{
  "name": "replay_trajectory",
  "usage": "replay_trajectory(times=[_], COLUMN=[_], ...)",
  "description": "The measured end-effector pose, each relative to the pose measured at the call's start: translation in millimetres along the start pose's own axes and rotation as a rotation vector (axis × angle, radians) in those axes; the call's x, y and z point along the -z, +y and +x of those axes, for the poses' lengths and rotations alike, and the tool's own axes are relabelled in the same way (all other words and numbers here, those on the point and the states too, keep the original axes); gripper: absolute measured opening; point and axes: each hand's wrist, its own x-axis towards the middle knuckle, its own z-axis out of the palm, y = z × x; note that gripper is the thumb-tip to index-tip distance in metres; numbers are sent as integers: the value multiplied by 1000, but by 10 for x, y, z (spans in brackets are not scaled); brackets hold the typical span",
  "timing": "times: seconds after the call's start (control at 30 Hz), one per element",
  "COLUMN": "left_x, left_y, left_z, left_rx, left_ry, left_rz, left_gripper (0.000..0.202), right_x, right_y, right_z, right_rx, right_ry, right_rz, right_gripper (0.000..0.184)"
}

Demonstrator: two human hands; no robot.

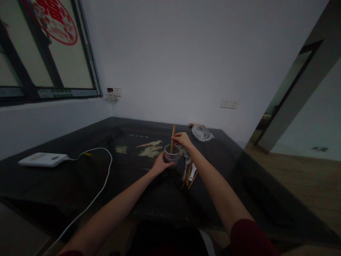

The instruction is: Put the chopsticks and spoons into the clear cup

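Observation:
My left hand [160,164] is wrapped round the near left side of a metal cup [172,156] standing on the dark table. Over the cup, my right hand [181,139] pinches wooden chopsticks [173,137] that are held upright, their lower ends inside the rim. How many chopsticks are in the pinch I cannot tell. Just right of the cup, beneath my right forearm, lie several more wooden chopsticks [189,173], a white-handled utensil [193,172] and a pale spoon-like piece [184,170]. My forearm partly covers this pile.
A white power bank [44,159] with a white cable [108,170] lies on the left of the table [128,188]. A crumpled clear plastic bag [201,133] sits at the back right. Behind the table rises a white wall [170,71] with sockets [228,104].

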Motion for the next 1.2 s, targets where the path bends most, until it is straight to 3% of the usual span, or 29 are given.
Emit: replay_trajectory(times=[0.2,0.37,0.57,0.67,0.83,0.97,1.2], left_x=[-13,1,9,12,21,40,118], left_y=[-89,-50,-46,-46,-9,-1,96], left_z=[29,9,3,2,-11,1,32], left_rx=[1,13,9,-2,16,0,-65], left_ry=[-8,-56,-86,-93,-79,-77,-15], left_rz=[-41,-56,-69,-58,-18,-66,-146], left_gripper=[73,71,72,72,76,82,90], right_x=[78,281,612,724,788,799,845], right_y=[-11,-79,-120,21,495,753,834], right_z=[-69,-195,-665,-1007,-1370,-1379,-1323], right_rx=[32,109,227,208,114,49,51], right_ry=[50,214,243,235,246,277,284], right_rz=[49,67,85,80,95,74,55], right_gripper=[10,9,28,37,43,44,41])
